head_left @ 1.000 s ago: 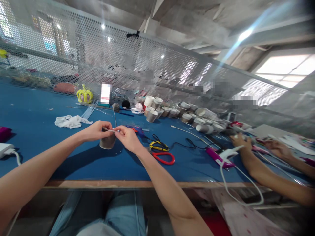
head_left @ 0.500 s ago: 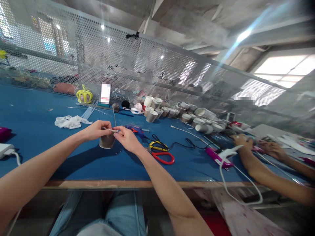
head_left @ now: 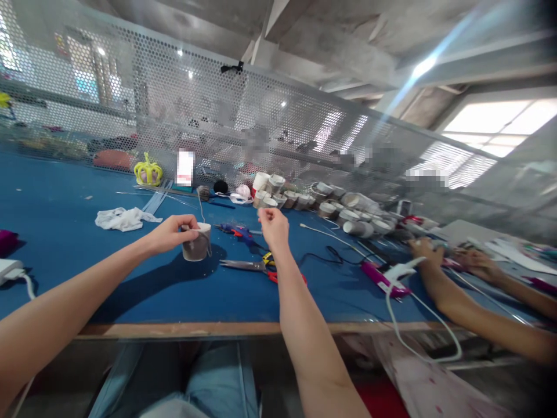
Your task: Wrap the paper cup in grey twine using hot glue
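My left hand (head_left: pixel 183 229) is closed on the rim of a small cup (head_left: pixel 195 248), thumb in front and fingers over the top. The cup is grey-brown outside with a white rim and stands upright on the blue table. A thin cord (head_left: pixel 201 209) runs up behind it towards a grey ball of yarn (head_left: pixel 203 193), and a loose strand hangs at its right side. My right hand (head_left: pixel 274 225) is raised to the right of the cup, fingers curled in a pinch; anything between them is too small to see. Below it lie scissors (head_left: pixel 243 265) with red handles.
A blue glue gun (head_left: pixel 239 232) lies behind the scissors. Several similar cups (head_left: pixel 267 191) stand in clusters at the back. White cloth (head_left: pixel 124 219) and a yellow crown-like piece (head_left: pixel 148 172) are at left. At right are a purple power strip (head_left: pixel 383 280) and a co-worker's hands (head_left: pixel 429 252).
My right hand has left the cup's rim and moved right, above the scissors, whose blades now show. My left hand stays on the cup, which has shifted slightly right.
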The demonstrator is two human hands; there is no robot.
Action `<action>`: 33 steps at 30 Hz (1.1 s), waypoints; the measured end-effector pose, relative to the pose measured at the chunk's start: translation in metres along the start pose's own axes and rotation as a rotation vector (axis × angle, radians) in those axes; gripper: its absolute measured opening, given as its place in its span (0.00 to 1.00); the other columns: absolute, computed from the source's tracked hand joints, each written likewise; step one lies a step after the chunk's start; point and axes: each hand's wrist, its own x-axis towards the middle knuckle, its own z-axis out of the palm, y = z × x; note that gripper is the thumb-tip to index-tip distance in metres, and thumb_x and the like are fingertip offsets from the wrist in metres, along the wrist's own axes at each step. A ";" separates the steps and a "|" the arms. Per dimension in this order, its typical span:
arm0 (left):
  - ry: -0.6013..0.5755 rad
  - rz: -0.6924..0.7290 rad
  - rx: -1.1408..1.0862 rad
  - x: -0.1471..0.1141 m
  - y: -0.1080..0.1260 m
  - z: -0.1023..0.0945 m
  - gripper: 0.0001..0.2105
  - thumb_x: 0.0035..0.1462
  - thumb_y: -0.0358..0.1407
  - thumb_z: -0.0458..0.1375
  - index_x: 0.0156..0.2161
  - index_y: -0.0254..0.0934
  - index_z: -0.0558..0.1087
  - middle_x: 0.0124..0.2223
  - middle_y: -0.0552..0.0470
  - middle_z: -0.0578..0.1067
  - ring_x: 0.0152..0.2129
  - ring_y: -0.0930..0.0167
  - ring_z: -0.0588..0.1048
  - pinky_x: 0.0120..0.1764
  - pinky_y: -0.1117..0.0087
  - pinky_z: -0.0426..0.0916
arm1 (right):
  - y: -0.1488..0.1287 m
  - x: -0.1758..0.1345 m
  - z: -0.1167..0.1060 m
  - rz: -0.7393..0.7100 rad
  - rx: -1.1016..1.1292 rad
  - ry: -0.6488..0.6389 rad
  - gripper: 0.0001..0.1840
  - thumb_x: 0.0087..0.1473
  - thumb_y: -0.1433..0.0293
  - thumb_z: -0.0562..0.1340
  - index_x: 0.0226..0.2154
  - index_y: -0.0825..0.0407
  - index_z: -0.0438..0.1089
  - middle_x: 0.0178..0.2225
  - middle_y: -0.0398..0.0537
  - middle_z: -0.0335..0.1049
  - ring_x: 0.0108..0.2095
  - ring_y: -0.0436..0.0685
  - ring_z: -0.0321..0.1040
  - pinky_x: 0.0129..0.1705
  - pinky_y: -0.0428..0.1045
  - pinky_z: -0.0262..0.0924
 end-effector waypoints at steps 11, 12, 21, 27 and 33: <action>-0.110 0.041 0.166 -0.001 0.002 0.000 0.07 0.48 0.37 0.50 0.26 0.35 0.63 0.28 0.53 0.70 0.25 0.74 0.68 0.30 0.74 0.62 | 0.017 -0.001 0.031 0.207 -0.087 -0.506 0.15 0.36 0.69 0.63 0.09 0.54 0.58 0.09 0.40 0.54 0.16 0.49 0.57 0.19 0.43 0.47; -0.122 0.042 0.172 -0.001 0.002 -0.002 0.07 0.48 0.37 0.50 0.26 0.35 0.63 0.28 0.53 0.70 0.26 0.73 0.68 0.31 0.73 0.62 | 0.017 -0.002 0.032 0.218 -0.051 -0.506 0.13 0.36 0.71 0.62 0.11 0.55 0.59 0.09 0.40 0.55 0.15 0.48 0.56 0.18 0.43 0.47; -0.185 0.033 0.202 0.002 -0.004 -0.020 0.07 0.47 0.38 0.52 0.26 0.35 0.65 0.25 0.55 0.68 0.24 0.74 0.66 0.30 0.75 0.60 | -0.024 -0.019 0.011 0.185 0.625 -0.361 0.07 0.38 0.70 0.59 0.23 0.57 0.63 0.16 0.39 0.61 0.16 0.45 0.58 0.18 0.41 0.53; -0.057 -0.057 -0.057 0.008 -0.019 -0.018 0.08 0.46 0.39 0.53 0.25 0.35 0.62 0.22 0.57 0.66 0.20 0.76 0.64 0.26 0.75 0.59 | -0.047 -0.042 0.005 -0.001 0.675 -0.488 0.12 0.42 0.63 0.59 0.23 0.57 0.67 0.11 0.37 0.56 0.12 0.44 0.52 0.14 0.41 0.50; 0.082 -0.050 -0.075 0.013 -0.032 -0.014 0.08 0.47 0.38 0.53 0.26 0.35 0.62 0.23 0.58 0.64 0.20 0.77 0.63 0.26 0.75 0.56 | -0.059 -0.051 -0.001 -0.134 0.422 -0.454 0.14 0.44 0.63 0.57 0.17 0.56 0.64 0.09 0.39 0.56 0.10 0.45 0.53 0.17 0.43 0.53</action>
